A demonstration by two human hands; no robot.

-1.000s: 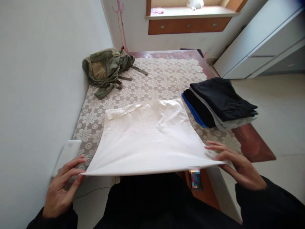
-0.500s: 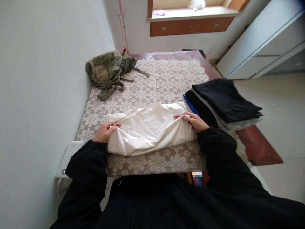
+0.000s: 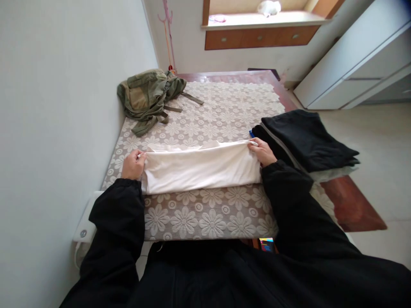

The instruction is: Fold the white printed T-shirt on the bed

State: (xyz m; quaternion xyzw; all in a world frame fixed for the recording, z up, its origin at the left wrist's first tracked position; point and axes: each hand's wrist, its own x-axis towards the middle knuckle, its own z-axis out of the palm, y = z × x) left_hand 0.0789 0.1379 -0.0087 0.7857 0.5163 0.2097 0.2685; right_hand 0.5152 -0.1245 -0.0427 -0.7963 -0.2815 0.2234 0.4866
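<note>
A white garment (image 3: 201, 167), folded into a long band, is stretched between my two hands above the patterned tablecloth (image 3: 210, 214). My left hand (image 3: 133, 165) is closed, pinching the garment's upper left corner. At the upper right corner, my right hand (image 3: 262, 152) grips the cloth between thumb and fingers. Behind the raised edge, a strip of the garment's far layer shows. What kind of garment it is, I cannot tell.
Right of my right hand lies a stack of folded dark and grey clothes (image 3: 308, 139). An olive backpack (image 3: 143, 96) rests at the table's far left against the wall. A white device (image 3: 85, 231) with a cable stands by the left edge.
Both hands have moved away from me, lifting the near edge of the white garment. Its sagging front is now pulled taut and doubled over toward the far side.
</note>
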